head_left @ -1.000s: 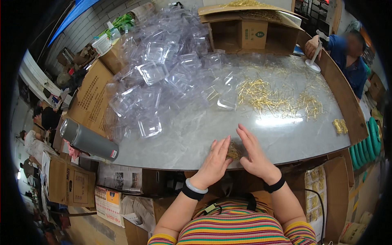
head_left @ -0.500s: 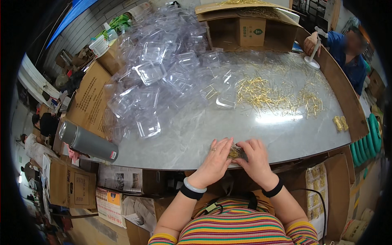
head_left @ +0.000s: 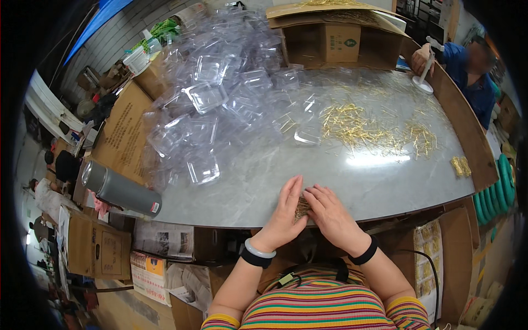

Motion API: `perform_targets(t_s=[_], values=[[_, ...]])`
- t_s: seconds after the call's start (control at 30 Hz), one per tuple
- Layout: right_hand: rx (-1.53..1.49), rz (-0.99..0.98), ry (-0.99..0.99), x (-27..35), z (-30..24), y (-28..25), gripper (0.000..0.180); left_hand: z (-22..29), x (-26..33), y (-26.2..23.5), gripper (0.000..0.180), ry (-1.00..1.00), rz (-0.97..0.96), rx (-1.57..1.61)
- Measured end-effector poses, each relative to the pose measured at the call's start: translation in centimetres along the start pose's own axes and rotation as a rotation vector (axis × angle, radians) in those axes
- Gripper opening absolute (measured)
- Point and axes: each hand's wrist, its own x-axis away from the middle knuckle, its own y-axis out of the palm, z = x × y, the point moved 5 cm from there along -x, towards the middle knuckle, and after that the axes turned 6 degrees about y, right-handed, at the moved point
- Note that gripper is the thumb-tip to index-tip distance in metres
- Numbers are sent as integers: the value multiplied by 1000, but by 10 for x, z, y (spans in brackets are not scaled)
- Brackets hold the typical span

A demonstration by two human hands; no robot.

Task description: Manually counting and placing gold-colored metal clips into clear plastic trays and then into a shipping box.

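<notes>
Grey marble-look table (head_left: 352, 181), workshop bench, cluttered. L hand (head_left: 283, 212) and R hand (head_left: 330, 217) pressed together at near edge, both closed round a small bundle of gold pins (head_left: 301, 207) held between the fingers; bundle just over table lip.

Risks, judged:
- grip is shallow, pins thin & slick → some may slide out, drop off edge into lap/floor.
- ends uneven → bundle could splay when squeezed.
- pin tips vs fingertips: prick possible.

Outward: clear plastic trays (head_left: 212, 115) heaped far L; loose gold pins (head_left: 357, 124) scattered far R; grey flask (head_left: 121, 190) lying at L edge, could roll if bumped. Co-worker (head_left: 467, 71) far R, well apart.
</notes>
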Motion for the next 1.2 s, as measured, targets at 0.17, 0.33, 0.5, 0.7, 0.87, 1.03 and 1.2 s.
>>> perform_targets(t_s=[0.17, 0.33, 0.5, 0.7, 0.87, 1.03, 1.2], values=[[-6, 33, -21, 3, 6, 0, 40, 2, 20, -21, 65, -154, 0, -360], [-73, 53, -38, 0, 6, -2, 41, -3, 25, -30, 25, -325, 42, -430], [-138, 50, -1, 1, 5, -5, 45, -5, 17, -29, 14, -220, 69, -350], [-61, 36, -27, 2, 5, -1, 48, -5, 2, -13, 16, -199, 78, -109], [-218, 70, 108, 5, 15, -6, 51, 8, 1, -7, 38, -85, 46, -290], [-378, 299, 335, 30, 16, -9, 60, 2, 5, 15, 61, 26, -97, -438], [-460, 226, 303, 23, -1, 11, 68, -1, 5, 24, 56, 45, -170, -428]])
